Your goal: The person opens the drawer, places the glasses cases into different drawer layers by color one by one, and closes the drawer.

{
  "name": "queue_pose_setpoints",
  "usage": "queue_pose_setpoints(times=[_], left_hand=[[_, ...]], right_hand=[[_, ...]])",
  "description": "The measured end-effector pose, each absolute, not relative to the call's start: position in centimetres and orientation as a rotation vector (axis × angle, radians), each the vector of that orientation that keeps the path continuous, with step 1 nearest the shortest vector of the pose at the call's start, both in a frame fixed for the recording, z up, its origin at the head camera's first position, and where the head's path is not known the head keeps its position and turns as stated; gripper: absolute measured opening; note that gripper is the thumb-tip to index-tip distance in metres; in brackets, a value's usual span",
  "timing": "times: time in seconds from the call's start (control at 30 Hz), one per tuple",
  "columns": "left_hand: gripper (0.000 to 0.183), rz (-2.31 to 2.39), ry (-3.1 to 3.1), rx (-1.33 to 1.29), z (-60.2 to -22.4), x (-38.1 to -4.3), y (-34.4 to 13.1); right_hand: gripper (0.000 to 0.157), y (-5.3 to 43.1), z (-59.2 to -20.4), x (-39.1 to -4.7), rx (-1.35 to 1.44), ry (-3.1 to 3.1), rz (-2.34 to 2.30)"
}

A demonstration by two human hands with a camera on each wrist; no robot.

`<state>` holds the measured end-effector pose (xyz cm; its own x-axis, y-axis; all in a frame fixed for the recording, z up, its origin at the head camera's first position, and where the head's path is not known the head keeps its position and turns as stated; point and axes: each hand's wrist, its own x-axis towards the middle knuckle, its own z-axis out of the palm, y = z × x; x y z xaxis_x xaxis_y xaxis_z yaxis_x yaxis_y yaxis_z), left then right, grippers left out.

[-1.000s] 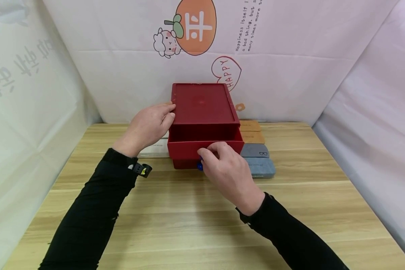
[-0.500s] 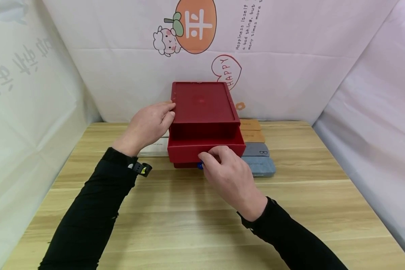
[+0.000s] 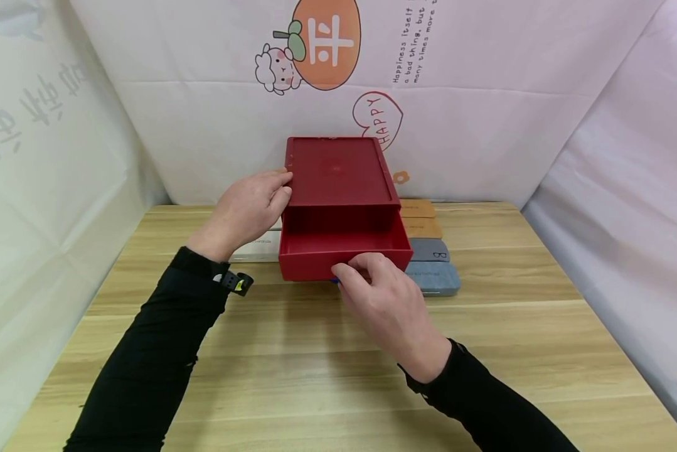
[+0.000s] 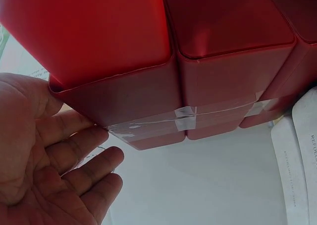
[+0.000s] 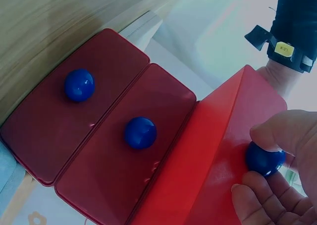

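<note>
A red drawer cabinet (image 3: 338, 169) stands at the back of the wooden table. Its top drawer (image 3: 310, 267) is pulled partway out, so the red inside shows. My right hand (image 3: 391, 314) pinches the round blue knob (image 5: 265, 159) on that drawer's front between thumb and fingers. Two lower drawers, each with a blue knob (image 5: 140, 133), sit closed beneath it in the right wrist view. My left hand (image 3: 245, 210) rests against the cabinet's upper left side. In the left wrist view its fingers (image 4: 81, 145) are loosely extended along the cabinet's edge.
Right of the cabinet lie blue-grey cases (image 3: 433, 278) and orange boxes (image 3: 421, 227). White boxes (image 3: 259, 248) lie on its left. Clear tape (image 4: 185, 118) runs across the cabinet's side. A printed white cloth (image 3: 202, 125) hangs behind the table (image 3: 293, 376).
The top drawer has slid further out toward me, with my right hand moving back on its knob. My left hand has stayed at the cabinet's side.
</note>
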<state>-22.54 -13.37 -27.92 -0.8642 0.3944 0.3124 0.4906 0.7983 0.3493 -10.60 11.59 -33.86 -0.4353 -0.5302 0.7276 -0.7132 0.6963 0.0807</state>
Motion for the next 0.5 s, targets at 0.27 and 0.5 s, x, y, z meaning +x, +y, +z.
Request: queue_pose_setpoints(times=[0.27,0.5], left_hand=[[0.055,-0.644,-2.758,-0.696,-27.98,-22.58,-13.32],[0.054,-0.645,-2.755,-0.692,-28.03,-22.54,-13.27]], right_hand=[[0.03,11.54,-34.0,-10.06,0.943,-2.088,0.315],[0.027,11.47,-34.21,-9.59,0.947,-2.056,0.329]])
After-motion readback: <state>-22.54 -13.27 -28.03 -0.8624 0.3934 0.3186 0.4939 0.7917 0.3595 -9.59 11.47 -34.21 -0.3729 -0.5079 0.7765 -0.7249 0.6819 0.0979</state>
